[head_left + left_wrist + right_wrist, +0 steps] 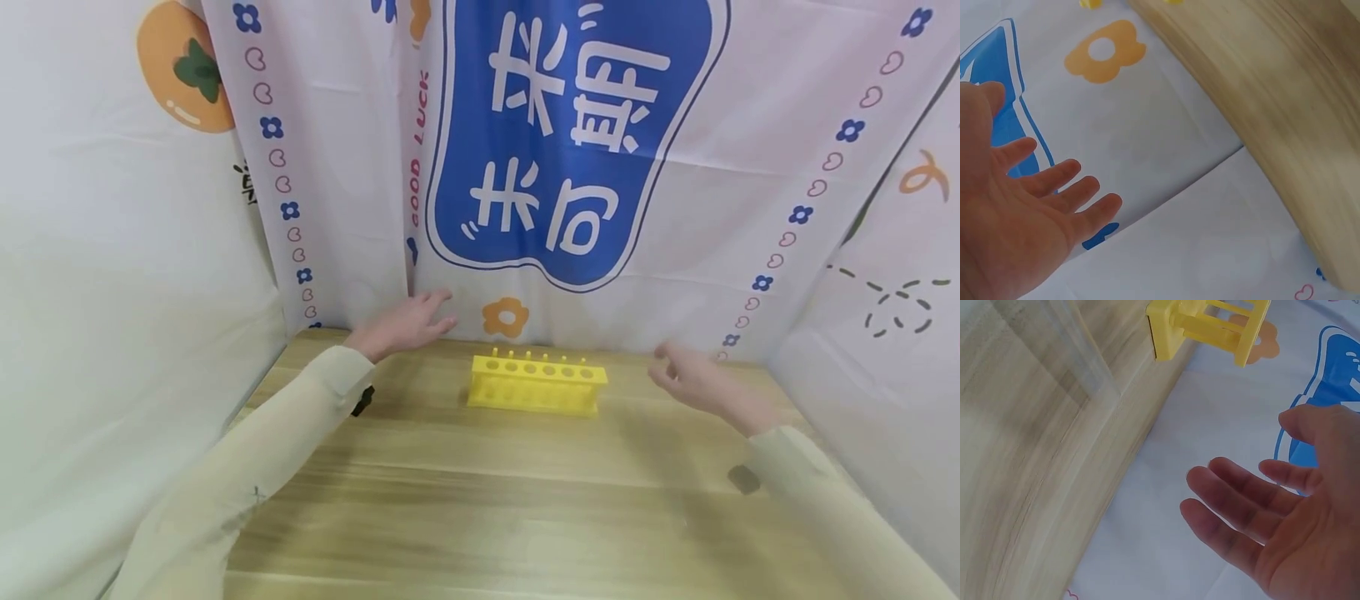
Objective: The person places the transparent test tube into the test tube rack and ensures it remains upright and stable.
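A yellow test tube rack (536,387) stands near the back edge of the wooden table, with a row of round holes and short pegs along its top. To its left, my left hand (405,325) hovers with fingers spread, holding nothing. My right hand (697,379) is in the air to the rack's right, fingers loosely bent and empty. In the right wrist view, a clear tube-like shape (1088,359) lies over the table in front of the rack's end. Both palms show bare in the wrist views.
White printed cloth (750,167) hangs behind the table (450,517) and along both sides, close to its edges. A dark object (363,402) shows under the left wrist and a greyish one (744,478) under the right wrist.
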Available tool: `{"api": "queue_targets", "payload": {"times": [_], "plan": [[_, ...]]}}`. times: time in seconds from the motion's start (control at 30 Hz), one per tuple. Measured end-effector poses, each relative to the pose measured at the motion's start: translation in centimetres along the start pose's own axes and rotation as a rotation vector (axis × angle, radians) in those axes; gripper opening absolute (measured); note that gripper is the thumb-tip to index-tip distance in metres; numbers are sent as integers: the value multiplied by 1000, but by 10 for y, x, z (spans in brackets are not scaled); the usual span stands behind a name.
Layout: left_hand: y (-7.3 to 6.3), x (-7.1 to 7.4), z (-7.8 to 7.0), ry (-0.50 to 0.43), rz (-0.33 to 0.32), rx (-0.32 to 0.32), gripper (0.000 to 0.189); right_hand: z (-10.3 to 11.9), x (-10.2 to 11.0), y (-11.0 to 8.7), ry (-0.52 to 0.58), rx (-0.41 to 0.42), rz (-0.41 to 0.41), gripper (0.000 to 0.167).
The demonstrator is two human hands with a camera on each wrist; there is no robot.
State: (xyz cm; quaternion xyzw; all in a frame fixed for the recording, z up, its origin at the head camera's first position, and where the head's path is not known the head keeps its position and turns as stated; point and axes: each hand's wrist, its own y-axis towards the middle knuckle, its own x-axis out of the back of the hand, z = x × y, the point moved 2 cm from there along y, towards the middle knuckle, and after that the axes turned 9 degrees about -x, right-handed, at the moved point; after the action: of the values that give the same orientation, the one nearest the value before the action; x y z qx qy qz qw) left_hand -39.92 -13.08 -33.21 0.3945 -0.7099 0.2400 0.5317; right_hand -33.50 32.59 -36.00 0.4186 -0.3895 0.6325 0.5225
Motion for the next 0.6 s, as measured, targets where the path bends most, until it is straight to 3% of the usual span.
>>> {"api": "queue_targets", "payload": {"times": [0.3, 0.6], "plan": [[-2, -19, 5, -107, -22, -6, 66, -2, -15, -7, -52, -57, 41, 51], [-6, -37, 8, -199, -33, -16, 67, -11, -26, -9, -38, -5, 12, 45]]}}
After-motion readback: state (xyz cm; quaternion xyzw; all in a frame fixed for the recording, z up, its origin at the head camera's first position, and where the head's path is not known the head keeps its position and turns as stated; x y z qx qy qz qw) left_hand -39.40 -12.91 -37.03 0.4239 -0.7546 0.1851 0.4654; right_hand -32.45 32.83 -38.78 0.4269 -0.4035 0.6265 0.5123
